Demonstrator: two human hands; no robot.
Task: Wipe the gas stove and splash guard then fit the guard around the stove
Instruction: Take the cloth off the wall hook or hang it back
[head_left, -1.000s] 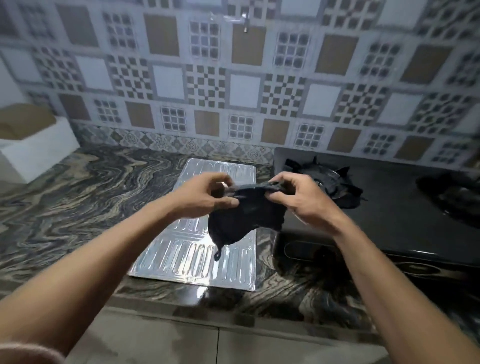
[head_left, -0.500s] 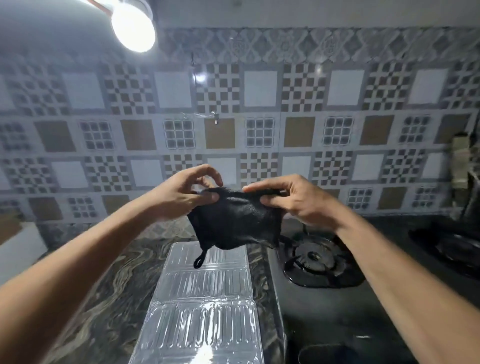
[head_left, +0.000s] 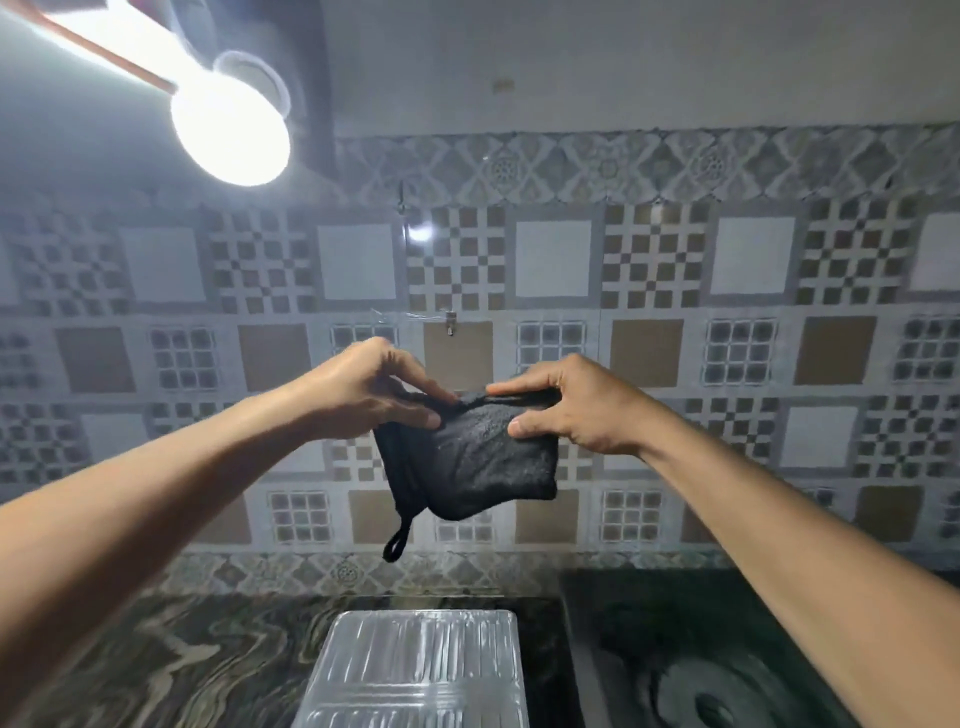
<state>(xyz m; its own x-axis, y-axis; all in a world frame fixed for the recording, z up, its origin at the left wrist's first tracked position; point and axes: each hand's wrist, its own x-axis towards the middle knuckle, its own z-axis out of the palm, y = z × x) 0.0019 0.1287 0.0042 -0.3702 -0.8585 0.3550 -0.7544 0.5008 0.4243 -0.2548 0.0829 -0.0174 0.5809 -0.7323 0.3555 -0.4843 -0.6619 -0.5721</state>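
A dark cloth (head_left: 480, 462) with a small hanging loop at its lower left corner is held up in front of the tiled wall. My left hand (head_left: 363, 392) pinches its top left edge and my right hand (head_left: 566, 402) pinches its top right edge. Below them, the folded silver splash guard (head_left: 421, 670) lies flat on the marbled counter. The black gas stove (head_left: 675, 654) stands to the right of the guard, and only its left burner shows at the bottom edge.
A small hook (head_left: 451, 321) is fixed to the patterned tile wall just above the hands. A bright lamp (head_left: 228, 130) glares at the top left. The marbled counter (head_left: 156, 660) stretches left of the guard.
Both hands have lifted the cloth higher against the wall and the view has tilted upward. The guard and stove have slid toward the bottom of the view.
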